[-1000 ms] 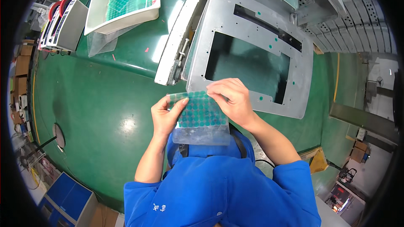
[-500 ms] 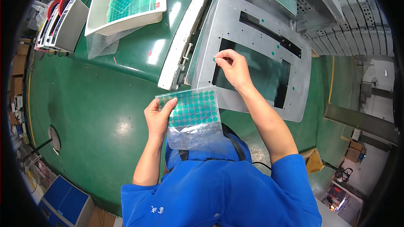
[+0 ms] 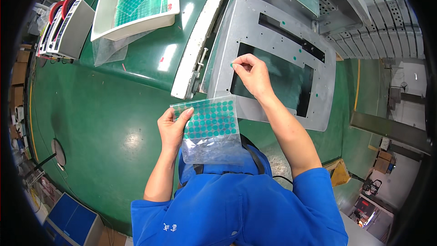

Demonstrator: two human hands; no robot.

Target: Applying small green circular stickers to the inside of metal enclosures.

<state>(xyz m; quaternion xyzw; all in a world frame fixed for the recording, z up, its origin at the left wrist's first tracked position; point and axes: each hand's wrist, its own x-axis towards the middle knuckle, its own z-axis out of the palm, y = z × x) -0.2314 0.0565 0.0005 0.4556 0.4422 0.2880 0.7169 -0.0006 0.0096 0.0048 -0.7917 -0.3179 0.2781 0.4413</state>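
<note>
My left hand is closed on the left edge of a clear sheet of round green stickers, thumb on top, in front of my waist. Part of the sheet's lower half is bare of stickers. My right hand pinches at the left rim of a grey metal panel. A small green round sticker shows at its fingertips, at or very near the metal. The panel has a large rectangular opening and a long narrow slot. Several green dots sit on its face.
A white bin with more green sticker sheets stands on the green table at the far left, beside grey box-shaped devices. Farther back is a large metal housing. A round-topped stand is on the left floor.
Both hands stay almost where they were. The sticker sheet has dipped very slightly with my left hand; the right fingertips are still at the panel's left rim.
</note>
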